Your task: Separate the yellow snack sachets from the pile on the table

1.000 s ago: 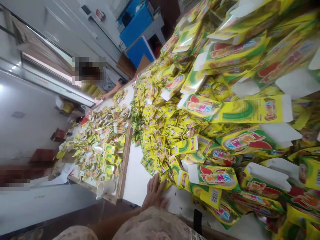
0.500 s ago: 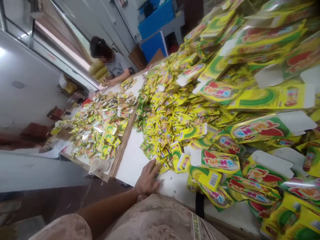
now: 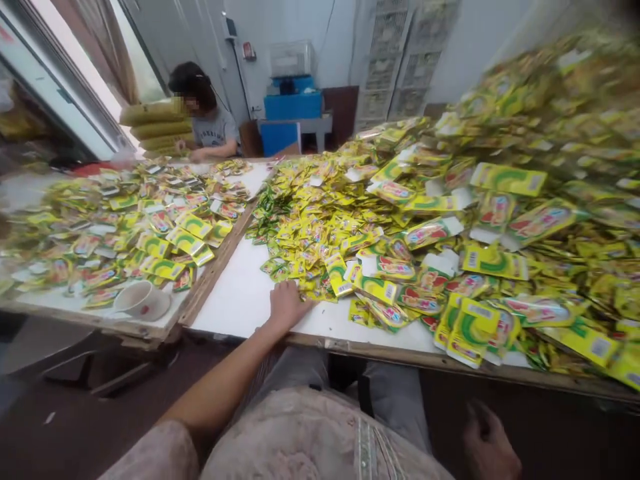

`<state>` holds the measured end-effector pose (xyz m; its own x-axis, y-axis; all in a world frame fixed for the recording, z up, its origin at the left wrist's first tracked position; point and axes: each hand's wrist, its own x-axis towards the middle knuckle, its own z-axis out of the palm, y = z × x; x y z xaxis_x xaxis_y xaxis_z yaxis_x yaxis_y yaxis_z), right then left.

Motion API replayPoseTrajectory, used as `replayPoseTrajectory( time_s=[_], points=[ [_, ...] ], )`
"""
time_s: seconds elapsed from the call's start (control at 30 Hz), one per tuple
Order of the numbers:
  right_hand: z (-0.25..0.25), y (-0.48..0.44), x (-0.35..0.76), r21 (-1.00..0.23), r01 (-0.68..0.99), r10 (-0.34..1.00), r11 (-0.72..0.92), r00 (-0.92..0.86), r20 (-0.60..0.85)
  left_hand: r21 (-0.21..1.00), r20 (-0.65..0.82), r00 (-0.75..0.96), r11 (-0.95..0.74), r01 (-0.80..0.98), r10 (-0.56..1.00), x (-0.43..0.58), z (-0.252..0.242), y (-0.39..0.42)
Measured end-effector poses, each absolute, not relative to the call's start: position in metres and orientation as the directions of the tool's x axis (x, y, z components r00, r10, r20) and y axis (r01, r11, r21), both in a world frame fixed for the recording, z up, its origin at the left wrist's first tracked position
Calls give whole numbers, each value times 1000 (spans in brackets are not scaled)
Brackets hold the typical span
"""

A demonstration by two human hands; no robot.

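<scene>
While the left hand [image 3: 286, 303] lies flat and empty on the white desk [image 3: 240, 300], its fingertips touch the heap of small yellow foil sachets [image 3: 320, 247] just ahead-right; the right hand [image 3: 487, 443], loosely curled and empty, hangs below the desk edge, farther off.

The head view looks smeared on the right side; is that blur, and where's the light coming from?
Head view: yes, the packet heap at far right is blurred and stretched towards the edges; daylight enters from the window at left; the left hand on the table looks fairly sharp.
</scene>
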<state>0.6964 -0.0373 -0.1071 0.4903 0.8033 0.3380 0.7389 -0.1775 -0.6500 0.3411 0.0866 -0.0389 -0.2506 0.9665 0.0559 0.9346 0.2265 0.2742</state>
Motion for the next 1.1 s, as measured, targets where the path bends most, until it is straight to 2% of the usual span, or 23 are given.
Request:
replayPoseTrajectory(
  time_s=[0.07,0.1,0.2,0.27,0.33,0.4,0.5,0.57,0.63,0.7,0.77,0.8,0.87,0.93,0.97,1.03,1.1],
  points=[
    [-90,-34,680,-611,782,723,-126,493,483,357,-17,-249,239,903,968,339,-40,90],
    [-79,-32,666,-600,799,719,-41,441,538,399,-39,-248,243,884,968,336,-41,90],
    [-42,-13,613,-524,790,772,317,106,626,479,-64,-209,214,852,976,325,-45,83],
    [-23,14,574,-466,703,765,537,-174,620,527,-54,-178,180,831,983,321,-46,77],
    [-11,47,541,-387,648,723,656,-392,569,581,-32,-157,146,801,987,318,-45,72],
    [-8,79,517,-232,683,696,692,-548,464,636,-4,-159,125,761,987,315,-45,70],
    [-15,113,504,21,790,747,612,-587,313,722,18,-190,119,681,982,307,-46,71],
    [-22,126,507,102,822,772,561,-563,295,765,14,-223,133,630,975,299,-47,74],
    [-27,133,513,108,825,746,555,-551,374,778,16,-282,165,606,959,292,-47,75],
    [-28,137,519,70,819,683,570,-519,514,771,81,-372,178,612,925,288,-43,74],
    [-22,136,519,-29,807,626,590,-435,647,777,124,-440,188,600,890,288,-37,70],
    [-19,134,516,-120,796,621,593,-357,698,802,99,-444,192,565,891,290,-33,67],
    [-10,127,503,-401,722,678,564,-128,724,895,-50,-382,211,392,923,296,-26,62],
    [-4,117,481,-709,513,823,484,8,568,973,-178,-274,211,97,945,302,-19,59],
    [-3,112,470,-824,387,898,414,-25,439,980,-196,-250,187,-61,948,303,-16,57],
    [-5,105,449,-943,223,953,245,-236,192,948,-202,-296,110,-299,934,301,-13,55],
    [-10,106,435,-949,265,923,171,-381,60,926,-217,-404,56,-374,889,290,-14,53]
  ],
)
